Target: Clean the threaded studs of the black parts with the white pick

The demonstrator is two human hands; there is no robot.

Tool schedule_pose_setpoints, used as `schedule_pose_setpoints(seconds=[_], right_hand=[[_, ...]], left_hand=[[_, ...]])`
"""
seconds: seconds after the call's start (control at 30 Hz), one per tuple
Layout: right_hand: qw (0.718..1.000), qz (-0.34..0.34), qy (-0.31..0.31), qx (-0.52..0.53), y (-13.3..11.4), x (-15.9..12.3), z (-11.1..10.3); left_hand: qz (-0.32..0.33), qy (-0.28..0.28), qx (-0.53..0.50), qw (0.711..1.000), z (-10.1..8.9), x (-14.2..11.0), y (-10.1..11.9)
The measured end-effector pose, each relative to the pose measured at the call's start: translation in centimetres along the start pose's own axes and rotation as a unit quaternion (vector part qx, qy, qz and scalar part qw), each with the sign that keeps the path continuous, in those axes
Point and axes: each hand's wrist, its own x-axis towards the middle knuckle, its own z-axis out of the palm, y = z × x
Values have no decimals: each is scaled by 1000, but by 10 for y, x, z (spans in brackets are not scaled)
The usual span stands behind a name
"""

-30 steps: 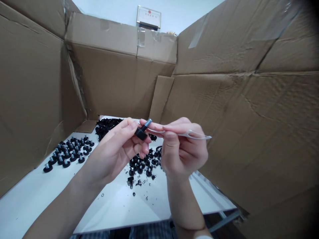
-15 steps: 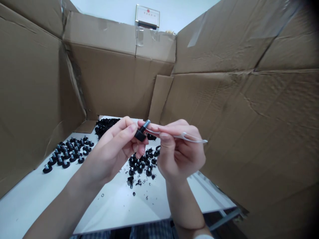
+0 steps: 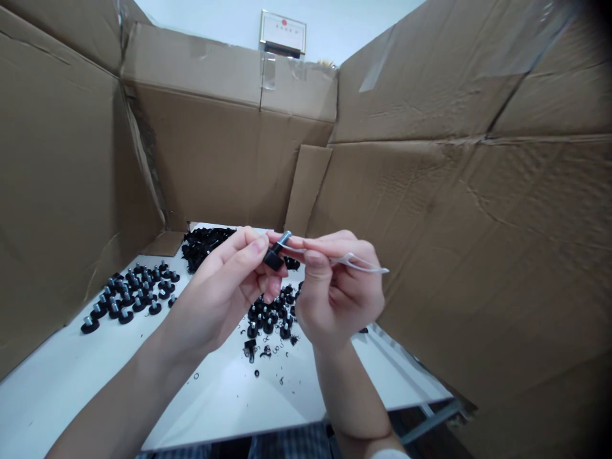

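Observation:
Between the thumb and fingers of my left hand [image 3: 239,274] is a black-headed bolt [image 3: 273,257], tilted with its metal threaded end up and to the right. My right hand [image 3: 339,287] pinches a thin white floss pick [image 3: 361,264] whose bowed end sticks out to the right. Its narrow end reaches the bolt's shank; whether it touches is too small to tell. Below the hands, more black-headed bolts [image 3: 270,315] stand in a cluster on the white table [image 3: 229,401], with thin black scraps and small rings around them.
Rows of bolts with round black bases [image 3: 129,293] stand on the left. A heap of black parts [image 3: 203,245] lies at the back. Tall cardboard walls [image 3: 215,153] enclose the table at the left, back and right. A framed certificate [image 3: 283,32] hangs beyond.
The bolt and my left hand have shifted slightly right. My right hand has moved a little left with the floss pick, closer to the bolt.

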Motion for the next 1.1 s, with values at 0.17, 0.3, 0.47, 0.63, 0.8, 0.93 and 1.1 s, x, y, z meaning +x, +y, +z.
schedule_pose_setpoints(seconds=[0.17, 0.3, 0.47, 0.63, 0.8, 0.93, 1.1], right_hand=[[999, 34, -29, 26, 1, 2, -3], [998, 21, -35, 47, 1, 5, -6], [993, 36, -59, 96, 3, 8, -9], [989, 60, -56, 124, 4, 6, -10], [991, 53, -61, 111, 0, 5, -7], [994, 35, -67, 81, -2, 7, -9], [992, 61, -91, 68, -2, 7, -12]], left_hand=[[0, 10, 5, 1000, -1, 0, 2], [20, -6, 2, 1000, -3, 0, 2], [26, -31, -5, 999, -5, 0, 2], [53, -42, 35, 997, -6, 0, 0], [181, 15, 174, 968, -7, -1, -3], [285, 89, 288, 910, -7, -1, -2], [352, 102, 356, 859, -7, 0, 0]])
